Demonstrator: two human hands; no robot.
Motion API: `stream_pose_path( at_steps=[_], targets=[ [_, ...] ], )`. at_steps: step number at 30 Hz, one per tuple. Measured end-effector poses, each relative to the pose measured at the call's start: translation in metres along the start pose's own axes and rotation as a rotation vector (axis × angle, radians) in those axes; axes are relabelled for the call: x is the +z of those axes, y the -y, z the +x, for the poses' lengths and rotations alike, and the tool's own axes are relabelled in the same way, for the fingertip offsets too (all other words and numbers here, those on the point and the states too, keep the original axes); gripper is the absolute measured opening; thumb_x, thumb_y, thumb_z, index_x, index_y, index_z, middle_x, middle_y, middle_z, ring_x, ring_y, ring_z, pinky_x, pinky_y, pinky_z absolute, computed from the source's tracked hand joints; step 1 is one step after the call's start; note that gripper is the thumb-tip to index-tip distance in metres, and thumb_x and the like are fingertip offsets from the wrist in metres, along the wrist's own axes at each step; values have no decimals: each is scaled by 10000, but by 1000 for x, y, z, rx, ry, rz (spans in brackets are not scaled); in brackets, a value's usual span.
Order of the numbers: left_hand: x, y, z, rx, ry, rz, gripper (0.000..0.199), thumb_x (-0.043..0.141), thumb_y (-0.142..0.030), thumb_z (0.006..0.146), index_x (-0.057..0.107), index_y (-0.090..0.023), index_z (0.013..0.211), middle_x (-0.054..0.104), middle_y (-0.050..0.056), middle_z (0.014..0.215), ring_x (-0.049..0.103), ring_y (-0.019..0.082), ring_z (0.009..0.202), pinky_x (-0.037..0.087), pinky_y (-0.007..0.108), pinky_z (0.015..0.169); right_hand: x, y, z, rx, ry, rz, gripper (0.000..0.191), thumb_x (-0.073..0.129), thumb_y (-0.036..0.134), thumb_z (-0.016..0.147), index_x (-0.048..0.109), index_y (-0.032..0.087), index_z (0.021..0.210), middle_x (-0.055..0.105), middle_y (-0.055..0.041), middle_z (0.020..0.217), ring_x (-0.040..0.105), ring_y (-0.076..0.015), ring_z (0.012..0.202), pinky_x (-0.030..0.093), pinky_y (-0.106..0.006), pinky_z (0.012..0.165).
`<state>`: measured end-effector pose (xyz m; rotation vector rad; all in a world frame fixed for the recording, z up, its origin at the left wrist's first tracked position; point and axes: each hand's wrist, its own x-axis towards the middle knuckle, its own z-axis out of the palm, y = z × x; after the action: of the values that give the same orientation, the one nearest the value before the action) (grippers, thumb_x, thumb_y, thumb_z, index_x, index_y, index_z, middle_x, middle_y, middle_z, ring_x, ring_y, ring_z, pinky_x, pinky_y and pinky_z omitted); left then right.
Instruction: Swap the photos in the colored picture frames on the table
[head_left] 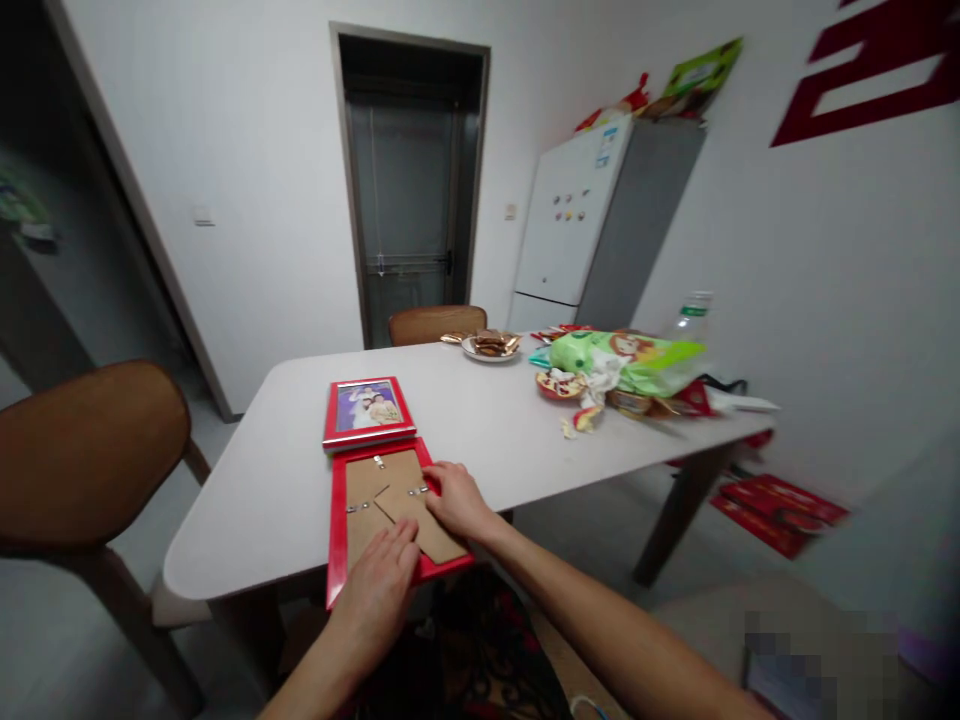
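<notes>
A red picture frame (338,520) lies face down at the table's near edge, partly jutting over it. Its brown backing board (397,475) carries small metal clips and a cut fold-out stand. My left hand (384,568) rests on the lower part of the board, fingers stretched out and lying flat. At the right side, my right hand (457,498) has its fingers curled on the frame's edge, close to a metal clip (417,491). Just beyond lies a second red frame (407,408), face up, with a photo (371,407) of people on purple.
The white table (247,480) holds a plate of wrapped snacks (491,346), a green package (630,358), crumpled tissue, fruit peel (587,419) and a clear bottle (691,318). Brown chairs (97,450) stand left and behind. A red bag (780,510) lies on the floor at right.
</notes>
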<state>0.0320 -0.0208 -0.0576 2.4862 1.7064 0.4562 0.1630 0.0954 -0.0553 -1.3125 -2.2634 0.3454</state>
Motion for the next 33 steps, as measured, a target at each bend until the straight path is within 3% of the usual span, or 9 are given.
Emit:
stream_pose_path(
  at_steps=[6, 10, 14, 20, 24, 28, 33],
  targets=[
    [0, 19, 1, 108, -101, 51, 263, 466, -258, 738, 526, -161, 975, 492, 136, 1203, 449, 252, 1111, 386, 420, 911, -10, 1, 8, -113, 55, -148, 243, 478, 216, 705, 616, 157, 896, 568, -88, 991, 507, -178, 879, 387, -260, 748],
    [-8, 44, -12, 56, -165, 88, 405, 496, -482, 702, 528, -159, 942, 501, 169, 1172, 492, 304, 1048, 409, 466, 855, -13, -1, 15, -149, 134, -170, 218, 460, 207, 713, 632, 147, 833, 602, -76, 904, 535, -173, 811, 404, -255, 709],
    [-15, 58, -27, 27, -185, 33, 543, 454, -559, 693, 463, -163, 1066, 593, 130, 1024, 543, 292, 967, 419, 453, 841, -10, 3, 19, -129, 129, -175, 247, 417, 191, 737, 624, 131, 858, 599, -98, 929, 536, -195, 807, 415, -282, 674],
    [-16, 58, -28, -7, -184, -4, 594, 454, -567, 685, 434, -177, 1132, 614, 96, 971, 573, 281, 898, 444, 425, 801, -6, 8, 21, -117, 89, -215, 274, 356, 162, 770, 611, 146, 869, 582, -92, 943, 530, -216, 787, 425, -305, 603],
    [-15, 59, -27, -8, -204, -23, 538, 482, -537, 682, 462, -192, 1094, 618, 85, 956, 565, 281, 919, 447, 425, 799, -12, 7, 18, -144, 92, -199, 243, 422, 211, 756, 619, 177, 894, 592, -70, 942, 520, -201, 827, 417, -309, 683],
    [-17, 52, -31, -40, -201, -49, 384, 532, -414, 698, 507, -191, 1010, 593, 97, 1031, 538, 268, 982, 434, 429, 828, -17, 11, 6, -336, 89, -11, 247, 471, 244, 756, 624, 185, 941, 588, -55, 1005, 496, -168, 924, 367, -285, 816],
    [-18, 43, -36, -101, -156, -75, 269, 579, -301, 686, 540, -175, 920, 521, 121, 1160, 454, 261, 1095, 314, 480, 940, -12, 20, -5, -500, 222, 130, 179, 570, 222, 689, 665, 199, 838, 589, -57, 973, 505, -160, 909, 351, -289, 840]
  ],
)
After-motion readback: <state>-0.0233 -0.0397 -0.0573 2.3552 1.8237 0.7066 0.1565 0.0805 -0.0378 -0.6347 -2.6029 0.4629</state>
